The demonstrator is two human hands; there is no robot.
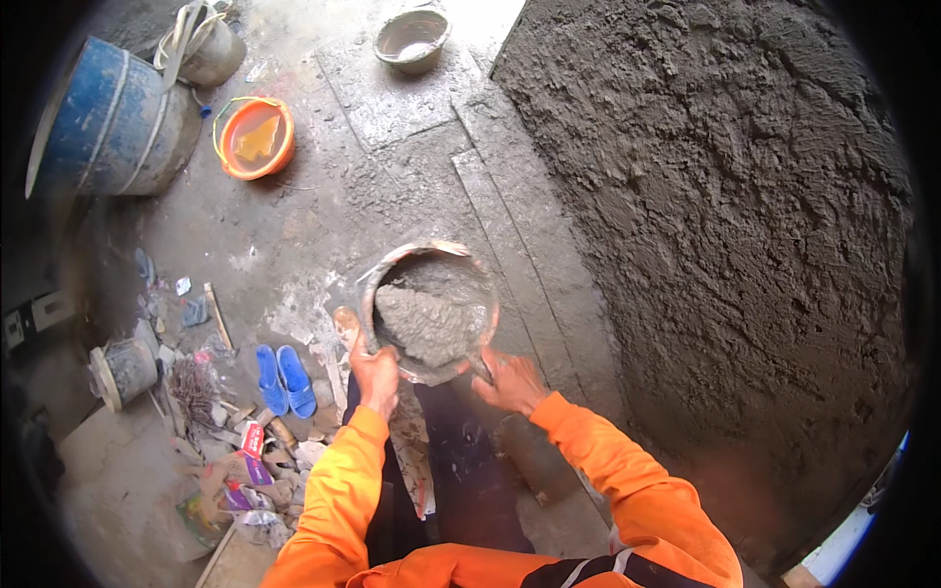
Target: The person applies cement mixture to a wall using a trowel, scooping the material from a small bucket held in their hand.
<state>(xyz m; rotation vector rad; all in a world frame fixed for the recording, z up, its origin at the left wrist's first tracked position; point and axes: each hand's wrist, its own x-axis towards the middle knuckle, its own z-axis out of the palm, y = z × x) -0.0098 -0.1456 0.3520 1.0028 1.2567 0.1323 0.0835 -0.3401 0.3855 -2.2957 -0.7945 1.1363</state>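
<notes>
In front of me is a round, mortar-stained basin (pixel 371 306) with a heap of wet grey mortar (pixel 428 321) in it. My left hand (pixel 376 378) is closed on the basin's near-left rim. At the near-right side my right hand (pixel 511 380) has its fingers closed around the rim, where a short dark piece shows beside them. The fingertips of both hands are partly hidden. A tan, mortar-smeared piece (pixel 346 323), perhaps wood, shows just beyond my left hand; I cannot tell whether the hand touches it.
A rough, mortar-coated wall (pixel 725 225) rises at right. Beyond the basin stand an orange bucket (pixel 284 157) with liquid, a grey bowl (pixel 414 61) and a blue drum (pixel 118 118). Blue slippers (pixel 297 382), a tipped bucket (pixel 127 370) and rubbish (pixel 257 468) lie at left.
</notes>
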